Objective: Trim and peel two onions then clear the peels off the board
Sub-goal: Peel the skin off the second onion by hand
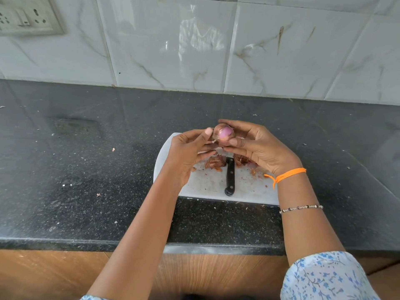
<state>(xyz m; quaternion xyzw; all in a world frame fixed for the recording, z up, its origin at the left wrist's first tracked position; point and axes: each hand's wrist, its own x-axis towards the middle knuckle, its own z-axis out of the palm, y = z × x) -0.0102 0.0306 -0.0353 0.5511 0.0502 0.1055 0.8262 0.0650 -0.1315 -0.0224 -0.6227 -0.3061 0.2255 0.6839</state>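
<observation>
- One onion (pixel 224 134) in view, held in the air above the far edge of the cutting board (pixel 205 185); purple flesh showing on top, tan skin on its left side.
- A faint pale-purple shape just right of it, behind the right-hand fingers; cannot tell whether a second onion.
- Two hands up at the onion, one on each side.
- Right hand (pixel 257 146): fingers (pixel 237 142) curled around the onion, thumb pressed on its near side, other fingers wrapped over the far side.
- Left hand (pixel 188 151): thumb and forefinger pinching a thin strip of skin at the onion's lower left; remaining fingers curled under.
- One knife (pixel 230 176), black handle toward the near edge, lying flat mid-board; blade mostly hidden under the hands.
- One white cutting board on the dark speckled surface (pixel 86 169), near the front edge; left side partly covered by the left forearm.
- Two main heaps of brown peels (pixel 214 163), one each side of the knife, plus small crumbs scattered over the board.
- A few loose flakes on the surface left of the board.
- Right wrist: one orange thread (pixel 287 175), one beaded bracelet (pixel 300 208); blue floral sleeve (pixel 326 278) at lower right.
- Behind: marbled wall tiles (pixel 194 44), one switch-and-socket plate (pixel 28 16) upper left.
- Wooden cabinet front (pixel 54 273) below the surface edge.
</observation>
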